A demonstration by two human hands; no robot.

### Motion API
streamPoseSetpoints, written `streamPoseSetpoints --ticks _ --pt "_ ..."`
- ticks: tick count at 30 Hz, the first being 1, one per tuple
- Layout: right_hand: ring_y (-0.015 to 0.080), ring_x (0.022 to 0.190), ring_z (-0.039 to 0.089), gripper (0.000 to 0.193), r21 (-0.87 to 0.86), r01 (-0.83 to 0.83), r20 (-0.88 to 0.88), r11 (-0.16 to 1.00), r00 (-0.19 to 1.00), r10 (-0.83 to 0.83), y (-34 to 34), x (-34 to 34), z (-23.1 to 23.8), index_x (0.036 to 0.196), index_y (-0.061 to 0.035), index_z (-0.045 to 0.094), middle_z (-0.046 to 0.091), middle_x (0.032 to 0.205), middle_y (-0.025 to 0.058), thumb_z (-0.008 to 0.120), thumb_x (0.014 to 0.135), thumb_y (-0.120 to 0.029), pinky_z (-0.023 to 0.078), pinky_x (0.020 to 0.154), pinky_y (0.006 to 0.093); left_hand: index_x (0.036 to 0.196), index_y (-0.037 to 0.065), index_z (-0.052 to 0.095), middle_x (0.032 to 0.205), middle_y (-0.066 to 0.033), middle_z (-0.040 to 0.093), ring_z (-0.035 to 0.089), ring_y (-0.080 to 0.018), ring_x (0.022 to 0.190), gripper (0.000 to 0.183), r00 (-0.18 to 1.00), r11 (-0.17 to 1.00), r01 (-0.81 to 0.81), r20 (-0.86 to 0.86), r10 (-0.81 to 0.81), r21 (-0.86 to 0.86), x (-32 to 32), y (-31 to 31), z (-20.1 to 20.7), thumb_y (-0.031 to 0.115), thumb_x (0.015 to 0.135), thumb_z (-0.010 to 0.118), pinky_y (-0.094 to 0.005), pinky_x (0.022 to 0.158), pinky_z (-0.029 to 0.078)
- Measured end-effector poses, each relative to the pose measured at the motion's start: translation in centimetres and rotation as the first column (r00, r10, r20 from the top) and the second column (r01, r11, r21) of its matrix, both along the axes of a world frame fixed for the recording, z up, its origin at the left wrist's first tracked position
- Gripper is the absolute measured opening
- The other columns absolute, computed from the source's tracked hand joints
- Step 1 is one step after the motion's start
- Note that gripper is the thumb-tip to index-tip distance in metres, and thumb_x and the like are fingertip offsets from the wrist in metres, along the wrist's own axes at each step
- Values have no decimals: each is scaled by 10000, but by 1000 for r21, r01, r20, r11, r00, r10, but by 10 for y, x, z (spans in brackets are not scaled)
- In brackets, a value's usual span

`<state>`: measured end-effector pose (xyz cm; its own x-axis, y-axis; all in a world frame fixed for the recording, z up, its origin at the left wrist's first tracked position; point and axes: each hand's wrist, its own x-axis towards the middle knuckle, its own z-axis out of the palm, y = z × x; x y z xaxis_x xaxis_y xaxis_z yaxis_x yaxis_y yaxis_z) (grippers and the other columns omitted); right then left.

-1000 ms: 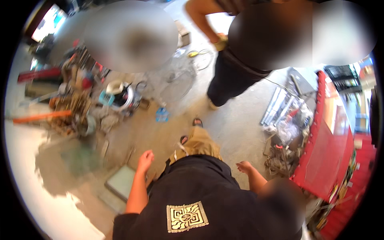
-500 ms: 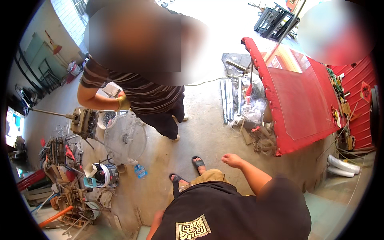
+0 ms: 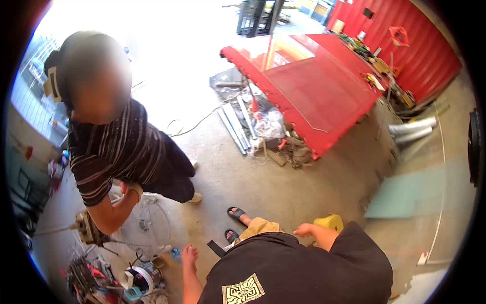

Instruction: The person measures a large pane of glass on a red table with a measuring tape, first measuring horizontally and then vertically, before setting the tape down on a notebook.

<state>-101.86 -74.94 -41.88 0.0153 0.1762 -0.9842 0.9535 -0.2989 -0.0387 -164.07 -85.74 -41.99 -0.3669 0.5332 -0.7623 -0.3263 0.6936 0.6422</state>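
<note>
My left hand (image 3: 190,256) is raised at my left side with its fingers loosely apart, holding nothing. Close to it, a dark flat strap-like piece (image 3: 216,248) sticks out by my waist, and a small blue packet (image 3: 176,254) lies on the floor beyond. My right hand (image 3: 304,230) hangs in front of my right hip; its fingers point left, slightly apart, and grip nothing. Just behind the right forearm shows a yellow rounded object (image 3: 330,222), partly hidden, whose kind I cannot make out.
A person in a striped shirt (image 3: 119,147) stands at the left, near a clear fan guard (image 3: 144,223) and a bucket of tools (image 3: 149,278). Ahead are a red-covered slanted table (image 3: 324,91), metal strips (image 3: 233,126) and scraps. Pale glass sheets (image 3: 400,195) lie at right.
My view has swung to the right. My left hand has come up into sight, and the yellow object now shows beside my right arm. The other person appears farther left.
</note>
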Motion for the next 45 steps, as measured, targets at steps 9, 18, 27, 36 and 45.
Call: streamPoseSetpoints --ticks 9,18,27,36,45 --pt "363 1125 684 429 523 294 -218 800 954 -208 -70 -27 41 1173 -29 726 737 1175 193 589 959 -375 537 928 423 1011 107 656 889 -77 696 677 -223 775 188 77 151 976 -398 -914 -157 -18 -109 -86 278 1018 581 -346 668 546" --pt "304 935 738 282 518 -419 -75 746 846 528 -128 105 -80 1096 -57 742 763 991 131 636 947 -272 563 838 426 1243 62 632 949 -88 692 675 -201 798 286 964 958 266 53 -262 -109 62 63 -35 214 1026 524 -329 663 538" --pt "191 781 695 309 467 703 -395 536 708 -585 -11 215 -22 1050 -11 724 750 894 78 620 990 -296 560 761 369 1335 41 609 1129 -149 735 713 -254 954 405 697 687 684 -56 -715 -247 228 100 -17 284 1021 528 -369 765 553" --pt "190 668 656 281 448 822 -314 352 513 -799 2 349 -31 979 -5 722 697 764 80 625 984 -269 530 626 363 1276 112 726 1227 -170 739 699 -300 1161 488 408 484 790 -265 -874 -378 343 181 -31 449 942 609 -397 1007 522" --pt "197 713 694 199 321 895 -321 309 410 -854 -51 315 -84 953 -25 776 736 797 84 652 920 -177 551 658 371 1268 26 712 1105 -150 764 723 -257 999 443 573 600 761 -179 -800 -247 376 294 11 318 951 609 -394 920 553"
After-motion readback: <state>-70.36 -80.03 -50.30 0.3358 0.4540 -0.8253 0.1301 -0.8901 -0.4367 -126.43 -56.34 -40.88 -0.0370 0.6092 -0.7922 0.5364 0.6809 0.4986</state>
